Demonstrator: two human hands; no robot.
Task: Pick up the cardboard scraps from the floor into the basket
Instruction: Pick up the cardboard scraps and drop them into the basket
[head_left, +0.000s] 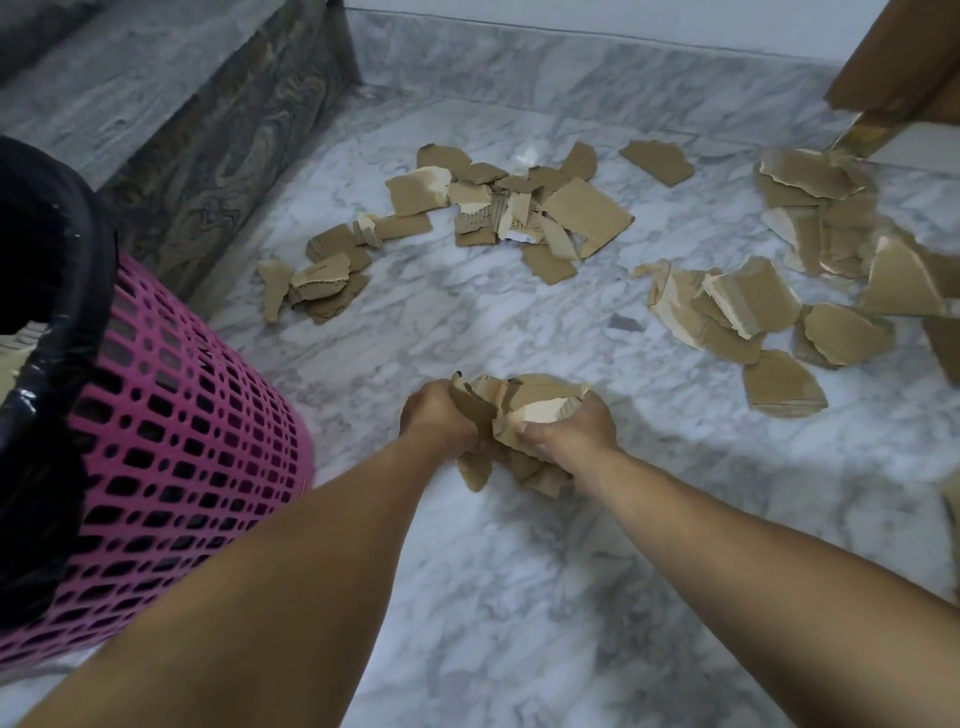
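Both hands meet over the marble floor, clamping one bundle of cardboard scraps btwn them. Left hand grips the bundle's left side, fingers curled in around the torn edges; knuckles face the camera. Right hand grips the right side, thumb pressed over the top pieces, other fingers wrapped underneath and mostly hidden. A few scraps hang below the hands, touching or just above the floor, can't tell which.

Pink mesh basket w/ black liner bag stands to the left of the left hand, near its forearm. Ahead of the hands, well apart, a loose pile of scraps lies on the floor; a smaller cluster sits ahead-left, toward the stone step. Ahead-right of the right hand, bigger torn pieces are spread out, nearest one just beyond the right wrist line. Brown wooden furniture far ahead-right.
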